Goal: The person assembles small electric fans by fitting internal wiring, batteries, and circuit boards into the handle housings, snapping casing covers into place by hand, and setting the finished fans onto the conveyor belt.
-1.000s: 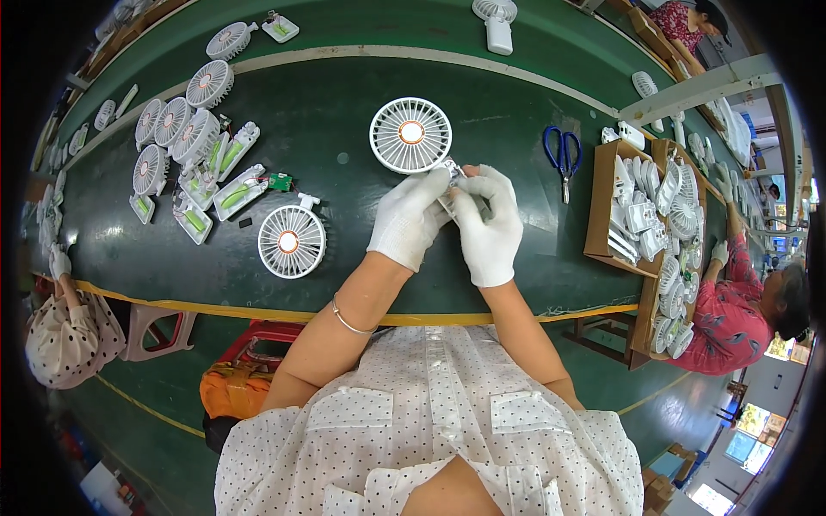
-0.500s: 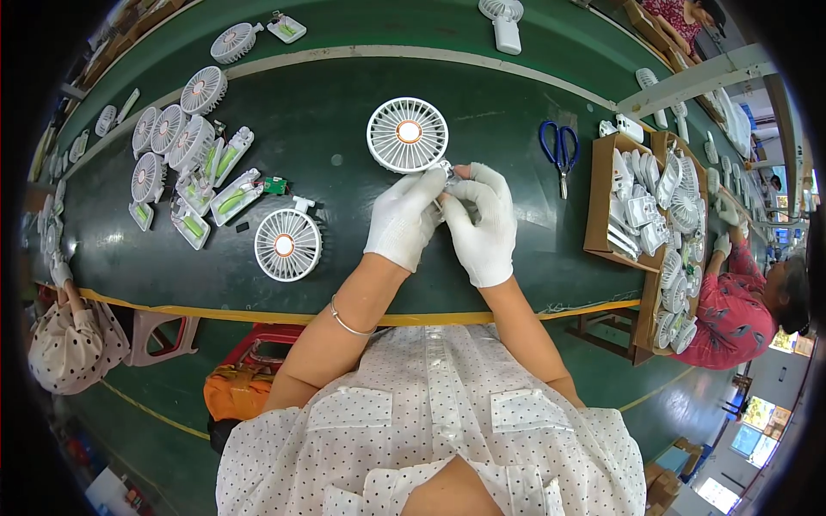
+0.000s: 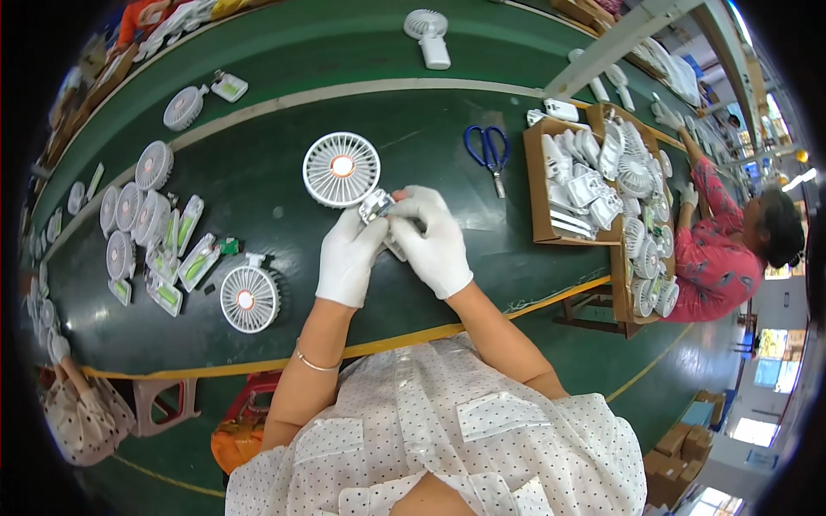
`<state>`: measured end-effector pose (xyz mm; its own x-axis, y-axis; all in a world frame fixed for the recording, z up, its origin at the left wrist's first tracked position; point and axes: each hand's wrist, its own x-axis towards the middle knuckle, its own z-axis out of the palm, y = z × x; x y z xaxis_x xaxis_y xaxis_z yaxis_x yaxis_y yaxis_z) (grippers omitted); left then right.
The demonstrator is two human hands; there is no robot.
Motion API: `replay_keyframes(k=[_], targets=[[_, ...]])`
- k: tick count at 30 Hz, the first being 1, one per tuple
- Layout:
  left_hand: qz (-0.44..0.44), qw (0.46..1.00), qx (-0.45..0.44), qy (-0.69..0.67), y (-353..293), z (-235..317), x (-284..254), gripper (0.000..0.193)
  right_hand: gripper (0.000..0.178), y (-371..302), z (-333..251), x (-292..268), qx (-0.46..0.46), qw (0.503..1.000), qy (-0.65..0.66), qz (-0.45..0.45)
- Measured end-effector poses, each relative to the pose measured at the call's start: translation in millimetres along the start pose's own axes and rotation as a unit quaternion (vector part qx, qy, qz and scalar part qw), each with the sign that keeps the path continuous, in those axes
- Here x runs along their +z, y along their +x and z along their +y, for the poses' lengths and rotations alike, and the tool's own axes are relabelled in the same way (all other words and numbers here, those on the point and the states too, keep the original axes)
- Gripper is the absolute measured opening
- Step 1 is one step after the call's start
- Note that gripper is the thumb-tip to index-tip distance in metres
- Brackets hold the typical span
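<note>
White plastic handheld fan with round grille and orange ring [image 3: 342,167]: it is in front of the person, over the dark green bench [image 3: 508,275], with its grille just beyond the hands; whether the grille touches the surface, I cannot tell.
Neck of the fan [image 3: 375,206]: it shows some uncovered white and grey parts, too small to read exactly.
Left hand in white knitted glove [image 3: 346,258]: its fingers are closed on the fan, beside the neck.
Right hand in white knitted glove [image 3: 430,241]: thumb and forefinger pinch the fan at the neck, the forefinger tip being bare; which small part lies under them is hidden.
Left part of the bench: a second white fan [image 3: 248,299] lies apart from the hands, near white half-shells with green cells [image 3: 200,261] and a small green circuit board [image 3: 229,247].
Right part of the bench: blue-handled scissors [image 3: 494,165] lie between the hands and a brown cardboard box [image 3: 540,189] of white plastic parts.
Risk at the neck: a small part could slip or spring away, because the glove's cloth probably dulls the touch.
Risk from the grille: its weight, if badly supported, could twist the neck and strain it.
</note>
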<state>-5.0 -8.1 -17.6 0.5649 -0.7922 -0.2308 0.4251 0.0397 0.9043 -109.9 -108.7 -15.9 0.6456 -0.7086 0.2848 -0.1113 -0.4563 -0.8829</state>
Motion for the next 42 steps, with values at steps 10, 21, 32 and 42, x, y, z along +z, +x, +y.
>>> replay_keyframes(k=[10,21,32,42], targets=[[0.043,0.997,-0.024,-0.064,-5,14,10,0.032,0.027,38,6,-152,-0.134,0.918,-0.309,0.21],[0.022,0.999,0.018,0.024,-2,5,-3,0.036,0.032,47,10,-167,-0.106,0.888,-0.368,0.254],[0.042,0.999,-0.005,-0.009,4,10,-10,0.036,0.037,-28,-6,-64,0.018,0.968,-0.249,-0.022],[0.068,0.995,0.046,0.047,1,7,-7,0.027,0.051,31,-2,-57,-0.213,0.908,-0.302,-0.199]])
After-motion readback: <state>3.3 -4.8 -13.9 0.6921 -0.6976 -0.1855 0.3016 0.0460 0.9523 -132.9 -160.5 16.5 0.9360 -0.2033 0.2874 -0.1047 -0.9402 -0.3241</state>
